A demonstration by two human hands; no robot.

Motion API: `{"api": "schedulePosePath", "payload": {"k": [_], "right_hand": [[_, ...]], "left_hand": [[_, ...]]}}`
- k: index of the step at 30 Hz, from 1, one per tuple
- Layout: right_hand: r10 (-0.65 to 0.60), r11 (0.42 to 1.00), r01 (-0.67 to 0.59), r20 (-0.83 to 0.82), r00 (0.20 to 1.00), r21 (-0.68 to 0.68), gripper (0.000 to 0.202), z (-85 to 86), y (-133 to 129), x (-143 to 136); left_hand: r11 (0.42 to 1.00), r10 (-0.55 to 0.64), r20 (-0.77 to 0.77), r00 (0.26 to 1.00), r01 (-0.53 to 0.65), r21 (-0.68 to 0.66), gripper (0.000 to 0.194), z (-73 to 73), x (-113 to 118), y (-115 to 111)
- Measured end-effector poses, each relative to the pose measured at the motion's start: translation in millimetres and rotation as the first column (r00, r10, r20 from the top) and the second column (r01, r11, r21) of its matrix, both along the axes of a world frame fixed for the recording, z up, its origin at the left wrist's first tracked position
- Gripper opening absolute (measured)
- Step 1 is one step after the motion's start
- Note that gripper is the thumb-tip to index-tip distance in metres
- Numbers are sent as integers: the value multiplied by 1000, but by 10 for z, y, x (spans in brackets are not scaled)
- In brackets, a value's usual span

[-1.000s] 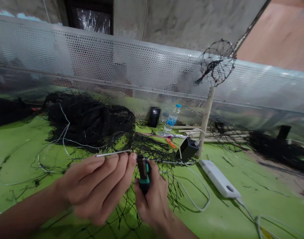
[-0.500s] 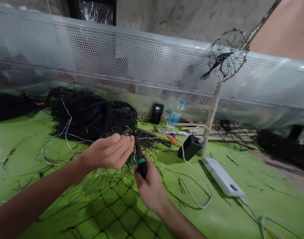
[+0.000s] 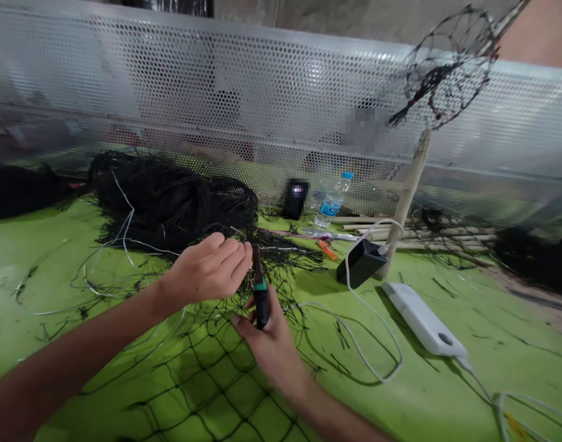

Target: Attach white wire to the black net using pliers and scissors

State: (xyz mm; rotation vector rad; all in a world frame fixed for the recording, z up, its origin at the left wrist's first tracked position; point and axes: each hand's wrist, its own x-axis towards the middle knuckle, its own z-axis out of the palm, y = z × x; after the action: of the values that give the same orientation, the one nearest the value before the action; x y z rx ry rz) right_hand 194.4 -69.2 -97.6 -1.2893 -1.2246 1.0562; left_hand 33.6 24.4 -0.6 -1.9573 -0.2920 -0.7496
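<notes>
My right hand [image 3: 276, 350] is wrapped round the black and teal handle of a hand tool [image 3: 260, 291] with a narrow dark brown head. Its exact kind is unclear from this angle. Close to the tool's head is my left hand [image 3: 216, 270], its fingers curled and pressed together. Whatever they pinch is hidden. Black netting [image 3: 230, 387] spreads over the green surface below both hands. Behind them lies a large heap of black cords [image 3: 161, 205], with a thin silvery wire [image 3: 124, 236] looping across it.
To the right stand a black power adapter [image 3: 361, 263], a wooden post [image 3: 408, 196] and a white power strip [image 3: 423, 319] with a white cable. A water bottle [image 3: 332, 201], an orange item [image 3: 327, 249] and pale sticks [image 3: 465, 233] lie farther back. A perforated metal panel [image 3: 281, 80] runs behind.
The view has shifted, so the background sits higher and the right-hand objects farther right. The tool now stands more upright in my right hand. My left hand stays curled beside its head.
</notes>
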Motion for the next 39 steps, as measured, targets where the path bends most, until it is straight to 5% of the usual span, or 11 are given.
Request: {"api": "schedulePosePath", "payload": {"k": [7,14,18,20,22,24,25,28,33,39], "right_hand": [[13,999,-17,-91,996,-50,23,-1,132,32],[33,997,-32,-14,999,67,21,40,217,135],[26,985,-33,46,999,167,18,125,202,190],[44,981,-54,57,997,188,17,188,189,219],[82,977,-92,59,995,190,16,234,181,246],[122,972,-133,69,990,192,16,240,182,267],[139,969,-152,78,987,194,16,227,187,274],[183,961,-201,110,977,192,16,148,198,283],[191,950,-219,142,971,221,17,47,162,258],[111,953,-140,118,987,270,19,30,124,227]], "left_hand": [[997,16,23,1000,-18,74,8,-24,9,31],[998,14,72,997,-19,60,11,54,-32,-42],[987,-123,107,987,110,120,25,40,-109,-115],[955,-291,260,921,262,139,28,9,-87,-120],[895,-403,534,743,443,59,38,-10,-17,-108],[804,-335,724,603,583,-113,59,-3,57,-99],[759,-281,753,595,617,-205,63,10,82,-100],[672,-239,715,657,643,-367,40,57,80,-131],[613,-161,585,795,545,-572,8,86,-16,-201],[717,-222,436,872,449,-533,15,80,6,-238]]}}
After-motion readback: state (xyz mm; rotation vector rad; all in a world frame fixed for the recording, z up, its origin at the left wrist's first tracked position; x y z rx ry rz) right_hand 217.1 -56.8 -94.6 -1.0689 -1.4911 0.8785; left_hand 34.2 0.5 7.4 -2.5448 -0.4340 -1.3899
